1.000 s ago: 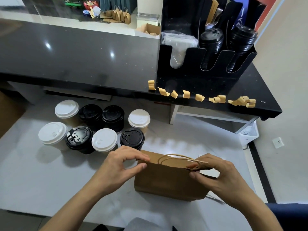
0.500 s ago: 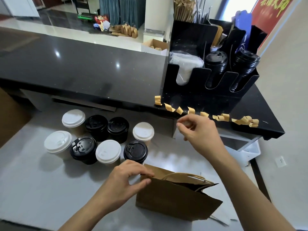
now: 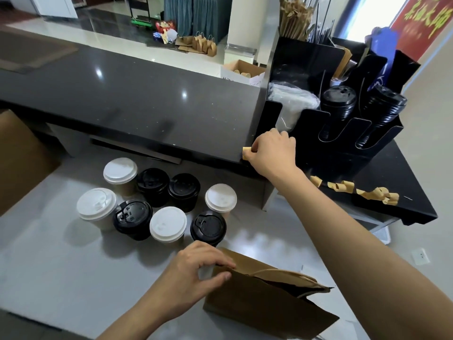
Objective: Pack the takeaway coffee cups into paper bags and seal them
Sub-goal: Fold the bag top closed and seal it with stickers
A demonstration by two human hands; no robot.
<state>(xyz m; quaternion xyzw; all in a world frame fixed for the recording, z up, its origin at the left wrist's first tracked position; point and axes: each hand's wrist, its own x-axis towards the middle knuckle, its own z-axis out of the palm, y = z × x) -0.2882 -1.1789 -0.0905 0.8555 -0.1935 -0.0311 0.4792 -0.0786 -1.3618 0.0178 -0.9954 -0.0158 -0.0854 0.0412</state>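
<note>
Paper bag: the brown paper bag (image 3: pixel 264 305) stands on the grey worktop (image 3: pixel 49 266), nearest to me of everything there; its mouth gapes at the right end and the twisted handles lie over the top.
Left hand: the left hand (image 3: pixel 196 273) is at the bag's left top corner, thumb and fingers pinching the rim there.
Right hand: the right hand (image 3: pixel 272 150) is well apart from the bag, up and beyond it at the front edge of the black counter (image 3: pixel 122 106), fingers curled and pinching a small tan tape piece (image 3: pixel 246 153).
Tape piece: it sits at that hand's fingertips, against the counter edge; whether it has come free of the edge I cannot tell.
Other tape pieces: a row of curled tan tape strips (image 3: pixel 355 191) hangs along the same counter edge, beyond the bag and to its right.
Coffee cups: eight lidded coffee cups (image 3: pixel 157 200) stand clustered on the worktop beyond the bag and to its left, four with white lids and four with black; the nearest black-lidded one is just behind the left hand.
Organiser: a black organiser (image 3: pixel 331 114) stands on the counter beyond the bag, just behind the right hand, holding stacked black lids, a plastic-wrapped stack, and wooden stirrers.
</note>
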